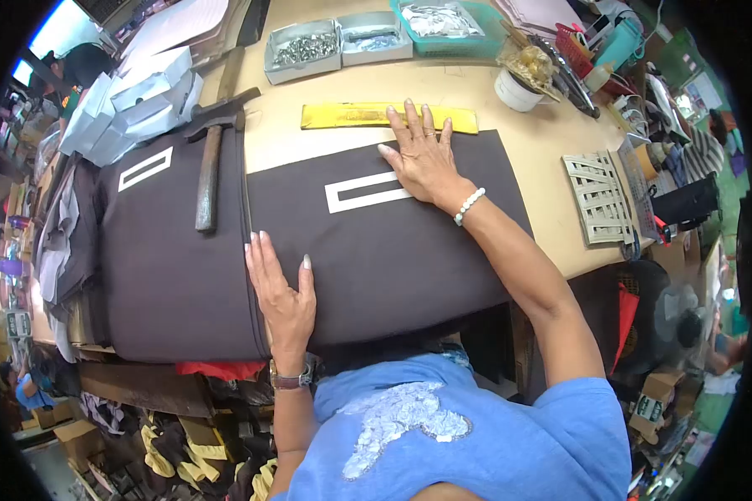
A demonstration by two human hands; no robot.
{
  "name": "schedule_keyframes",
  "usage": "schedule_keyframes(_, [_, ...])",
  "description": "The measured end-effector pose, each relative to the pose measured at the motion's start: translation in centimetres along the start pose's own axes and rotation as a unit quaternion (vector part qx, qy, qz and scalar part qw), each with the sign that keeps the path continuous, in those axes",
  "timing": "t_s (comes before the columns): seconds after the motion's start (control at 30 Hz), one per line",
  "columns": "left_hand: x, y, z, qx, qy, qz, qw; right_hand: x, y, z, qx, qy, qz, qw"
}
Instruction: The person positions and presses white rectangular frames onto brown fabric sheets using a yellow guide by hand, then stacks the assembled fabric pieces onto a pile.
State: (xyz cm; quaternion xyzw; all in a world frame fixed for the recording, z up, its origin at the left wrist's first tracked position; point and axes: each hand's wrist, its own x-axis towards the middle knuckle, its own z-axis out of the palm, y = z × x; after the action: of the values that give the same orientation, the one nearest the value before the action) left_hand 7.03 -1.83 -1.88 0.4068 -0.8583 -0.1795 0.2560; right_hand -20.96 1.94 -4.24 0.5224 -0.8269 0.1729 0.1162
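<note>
A dark fabric panel [409, 250] lies flat in front of me, with a white rectangular frame [351, 199] on it. My right hand [424, 163] rests spread out over the panel's far part, covering the right end of that frame; its fingertips reach onto a yellow strip [342, 115]. At the panel's left edge, my left hand [284, 292] lies flat with fingers extended, beside a stack of dark fabric [171, 284]. On that stack are a second white frame [145, 169] and a hammer [209, 179] with a wooden handle. Neither hand holds anything.
Beyond the strip stand a box of small metal pieces [305, 50], another small box [376, 43] and a teal basket [451, 37]. A white tub [518, 89] and a pale slatted piece [597, 198] are at the right. White boxes [129, 104] sit at far left.
</note>
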Motion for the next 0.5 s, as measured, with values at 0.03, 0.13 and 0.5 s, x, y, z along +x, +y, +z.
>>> schedule_keyframes(0.03, [0.0,-0.1,0.1,0.001,0.001,0.003,1.0,0.6,-0.3,-0.6,0.016,0.013,0.003,1.0])
schedule_keyframes(0.13, [0.2,0.0,0.3,0.0,-0.004,0.008,1.0,3.0,-3.7,-4.0,0.078,0.048,-0.01,0.996])
schedule_keyframes(0.5, [-0.1,-0.5,0.3,-0.013,0.01,0.024,1.0,1.7,-1.5,-1.1,0.473,0.216,0.084,0.85])
